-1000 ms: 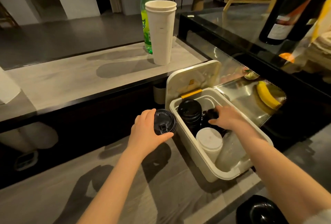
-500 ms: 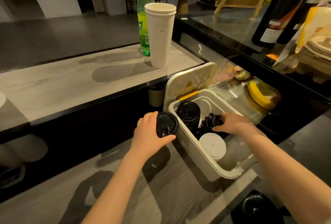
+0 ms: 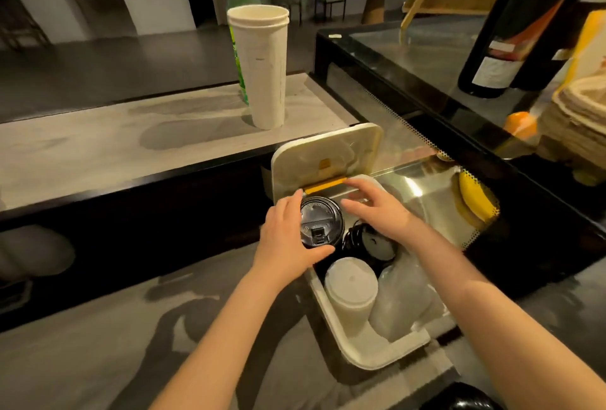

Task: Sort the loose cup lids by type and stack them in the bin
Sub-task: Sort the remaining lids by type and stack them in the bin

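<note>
Grey marbled counter bears a white bin, its hinged cover raised. Over the bin's far end the left hand grips a black cup lid by its rim, hiding whatever lies beneath. The right hand hovers alongside with straight fingers, holding nothing; whether it touches the lid is unclear. It partly covers the loose black lids.
</note>
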Demonstrator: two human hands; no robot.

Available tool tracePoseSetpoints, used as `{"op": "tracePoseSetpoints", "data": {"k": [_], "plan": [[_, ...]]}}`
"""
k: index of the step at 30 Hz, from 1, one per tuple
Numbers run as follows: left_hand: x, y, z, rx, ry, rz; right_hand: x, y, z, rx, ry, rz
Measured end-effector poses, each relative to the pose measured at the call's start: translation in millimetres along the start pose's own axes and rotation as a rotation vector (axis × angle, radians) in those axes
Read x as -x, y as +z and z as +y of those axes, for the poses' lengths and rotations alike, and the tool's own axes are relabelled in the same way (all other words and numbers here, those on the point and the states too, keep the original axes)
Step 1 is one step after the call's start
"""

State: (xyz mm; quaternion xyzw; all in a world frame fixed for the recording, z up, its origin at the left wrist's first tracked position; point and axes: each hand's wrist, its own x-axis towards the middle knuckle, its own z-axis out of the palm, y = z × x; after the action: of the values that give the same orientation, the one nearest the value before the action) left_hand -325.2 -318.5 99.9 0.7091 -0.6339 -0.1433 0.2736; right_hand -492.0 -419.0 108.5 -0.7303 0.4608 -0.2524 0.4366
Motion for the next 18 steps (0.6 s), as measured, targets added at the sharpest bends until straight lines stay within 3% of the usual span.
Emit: {"op": "tracePoseSetpoints", "data": {"k": [4,8,13,18], "plan": [[-4,19,25,-0.05,0.038,0.083,-6,-8,1,-0.145,-0.075,-0.215],[-7,30,29,-0.066,0.012,0.123,-14,-17,14,-0.153,-0.118,-0.109],[-13,44,4,-0.199,-0.227,0.037,-37,-22,27,-0.258,0.017,0.053],[-11,56,-6,0.084,-0.422,0.097,-63,8,23,-0.133,0.145,-0.184]]}}
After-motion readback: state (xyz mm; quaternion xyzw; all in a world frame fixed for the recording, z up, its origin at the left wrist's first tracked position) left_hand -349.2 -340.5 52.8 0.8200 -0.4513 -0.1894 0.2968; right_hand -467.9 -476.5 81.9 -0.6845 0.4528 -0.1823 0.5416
